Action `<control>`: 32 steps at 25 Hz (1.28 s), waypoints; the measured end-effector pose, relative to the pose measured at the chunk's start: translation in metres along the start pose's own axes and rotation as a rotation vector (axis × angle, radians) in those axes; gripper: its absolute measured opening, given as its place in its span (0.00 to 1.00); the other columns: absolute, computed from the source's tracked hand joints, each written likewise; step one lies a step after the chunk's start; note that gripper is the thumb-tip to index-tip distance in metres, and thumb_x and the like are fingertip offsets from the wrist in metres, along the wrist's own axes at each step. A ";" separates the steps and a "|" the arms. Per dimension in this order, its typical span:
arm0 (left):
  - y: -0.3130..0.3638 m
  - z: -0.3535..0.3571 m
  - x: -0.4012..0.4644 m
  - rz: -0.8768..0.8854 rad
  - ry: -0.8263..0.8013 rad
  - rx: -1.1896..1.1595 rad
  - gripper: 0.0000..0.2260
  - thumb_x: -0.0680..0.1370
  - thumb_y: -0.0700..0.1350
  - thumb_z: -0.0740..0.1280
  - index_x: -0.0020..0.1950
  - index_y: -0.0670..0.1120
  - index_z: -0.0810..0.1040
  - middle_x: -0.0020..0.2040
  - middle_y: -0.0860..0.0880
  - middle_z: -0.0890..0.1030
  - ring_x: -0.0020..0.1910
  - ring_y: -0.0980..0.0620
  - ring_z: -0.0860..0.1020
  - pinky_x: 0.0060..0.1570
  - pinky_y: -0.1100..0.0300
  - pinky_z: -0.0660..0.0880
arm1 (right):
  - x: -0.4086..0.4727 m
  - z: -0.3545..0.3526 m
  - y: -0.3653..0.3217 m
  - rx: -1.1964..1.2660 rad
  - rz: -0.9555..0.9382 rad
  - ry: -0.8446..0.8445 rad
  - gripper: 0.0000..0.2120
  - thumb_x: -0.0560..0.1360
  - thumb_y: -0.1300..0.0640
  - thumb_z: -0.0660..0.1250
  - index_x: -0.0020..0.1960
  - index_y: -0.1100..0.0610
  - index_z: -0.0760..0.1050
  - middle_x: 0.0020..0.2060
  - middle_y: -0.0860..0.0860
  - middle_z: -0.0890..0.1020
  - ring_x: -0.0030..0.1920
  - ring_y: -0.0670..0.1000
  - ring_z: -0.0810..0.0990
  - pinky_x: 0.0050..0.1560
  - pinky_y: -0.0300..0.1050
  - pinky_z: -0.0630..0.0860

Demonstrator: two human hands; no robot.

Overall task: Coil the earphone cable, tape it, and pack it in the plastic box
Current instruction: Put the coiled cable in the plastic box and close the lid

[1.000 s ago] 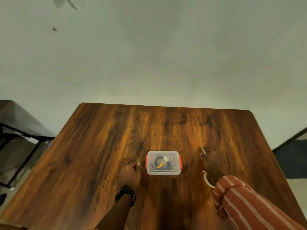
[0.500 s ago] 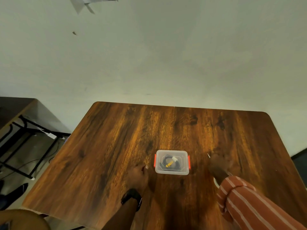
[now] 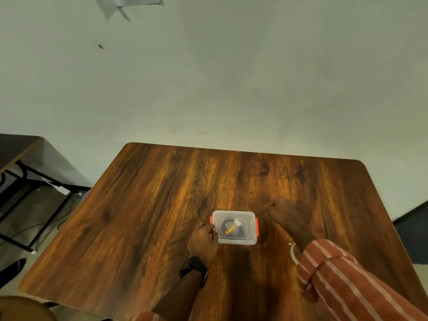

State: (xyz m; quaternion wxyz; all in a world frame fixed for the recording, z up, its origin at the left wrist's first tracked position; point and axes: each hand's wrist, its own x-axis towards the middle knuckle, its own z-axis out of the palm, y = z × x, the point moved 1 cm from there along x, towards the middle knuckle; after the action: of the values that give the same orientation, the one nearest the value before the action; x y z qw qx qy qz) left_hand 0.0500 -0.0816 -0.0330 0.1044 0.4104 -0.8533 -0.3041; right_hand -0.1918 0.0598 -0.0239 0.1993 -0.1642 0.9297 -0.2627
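The lidded plastic box [image 3: 234, 227] sits on the desk [image 3: 148, 205], coiled earphone cable [image 3: 229, 228] inside; the left hand [image 3: 202, 242] touches its left side, curled, while the right hand [image 3: 281, 210], fisted, rests just right of it

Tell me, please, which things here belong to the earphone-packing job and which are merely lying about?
Belonging to the job:
- plastic box, lid on
- coiled earphone cable inside it
- tape roll beside the right sleeve

Merely about:
- wristwatch
- side table at the left
- paper on the wall
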 end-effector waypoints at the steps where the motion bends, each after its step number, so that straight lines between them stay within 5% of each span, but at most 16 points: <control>1: 0.002 0.002 0.003 -0.001 -0.005 0.008 0.11 0.79 0.49 0.63 0.58 0.52 0.81 0.55 0.53 0.81 0.51 0.55 0.77 0.51 0.55 0.77 | 0.001 0.001 -0.002 0.004 -0.009 0.007 0.07 0.76 0.50 0.67 0.43 0.52 0.77 0.38 0.51 0.80 0.39 0.49 0.79 0.37 0.43 0.77; 6: 0.003 0.008 0.008 -0.021 0.005 0.003 0.11 0.79 0.48 0.64 0.59 0.52 0.81 0.56 0.54 0.81 0.53 0.54 0.77 0.53 0.54 0.77 | 0.007 0.001 0.041 -0.210 -0.077 -0.004 0.05 0.73 0.55 0.71 0.44 0.57 0.79 0.41 0.53 0.82 0.36 0.46 0.77 0.34 0.40 0.69; 9: -0.002 0.008 0.005 -0.017 -0.003 -0.006 0.09 0.79 0.49 0.64 0.55 0.54 0.81 0.54 0.55 0.80 0.50 0.57 0.76 0.52 0.55 0.77 | 0.014 0.011 0.064 -0.351 -0.200 -0.048 0.12 0.75 0.50 0.69 0.53 0.57 0.79 0.51 0.55 0.79 0.51 0.54 0.78 0.46 0.45 0.69; 12: -0.013 0.004 0.007 -0.032 -0.020 -0.027 0.07 0.79 0.50 0.63 0.51 0.55 0.81 0.51 0.55 0.81 0.51 0.55 0.77 0.53 0.50 0.77 | 0.014 0.024 0.064 -0.393 -0.165 -0.042 0.13 0.77 0.48 0.66 0.58 0.53 0.78 0.56 0.52 0.78 0.56 0.51 0.75 0.58 0.47 0.73; 15: -0.023 0.002 0.011 -0.070 -0.016 -0.027 0.07 0.79 0.48 0.63 0.52 0.53 0.81 0.54 0.52 0.82 0.57 0.49 0.77 0.57 0.47 0.75 | 0.010 0.033 0.063 -0.295 -0.021 -0.027 0.14 0.77 0.48 0.66 0.58 0.55 0.74 0.53 0.52 0.78 0.51 0.50 0.77 0.54 0.46 0.75; 21: -0.015 0.005 0.018 -0.164 -0.129 -0.221 0.07 0.80 0.46 0.65 0.55 0.51 0.82 0.49 0.57 0.83 0.44 0.63 0.78 0.41 0.69 0.73 | 0.002 0.020 0.051 -0.192 0.111 -0.144 0.11 0.75 0.51 0.71 0.51 0.57 0.77 0.40 0.49 0.78 0.38 0.44 0.76 0.35 0.35 0.70; 23: -0.011 0.002 0.018 -0.151 -0.141 -0.238 0.07 0.79 0.44 0.66 0.53 0.50 0.83 0.43 0.61 0.81 0.40 0.65 0.78 0.37 0.72 0.74 | -0.008 0.022 0.048 0.023 0.144 -0.072 0.07 0.73 0.57 0.73 0.46 0.60 0.79 0.40 0.52 0.81 0.35 0.44 0.75 0.36 0.38 0.71; 27: -0.007 0.003 0.019 -0.135 -0.155 -0.294 0.06 0.79 0.44 0.68 0.52 0.49 0.84 0.47 0.56 0.85 0.42 0.61 0.81 0.38 0.72 0.73 | -0.046 0.020 0.012 0.466 0.175 0.277 0.02 0.72 0.62 0.74 0.42 0.58 0.81 0.39 0.54 0.84 0.38 0.50 0.80 0.40 0.43 0.75; 32: -0.001 0.010 0.019 -0.163 -0.200 -0.315 0.08 0.79 0.45 0.66 0.44 0.48 0.84 0.40 0.51 0.85 0.38 0.55 0.82 0.39 0.59 0.80 | -0.083 0.070 -0.067 0.595 0.063 0.116 0.10 0.72 0.67 0.72 0.39 0.52 0.80 0.38 0.48 0.83 0.42 0.48 0.83 0.49 0.50 0.83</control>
State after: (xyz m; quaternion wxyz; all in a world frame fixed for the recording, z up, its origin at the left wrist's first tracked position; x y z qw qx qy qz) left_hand 0.0340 -0.0926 -0.0430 0.0572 0.4245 -0.7652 -0.4806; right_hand -0.0749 0.0102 -0.0184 0.1933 -0.0545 0.8264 -0.5260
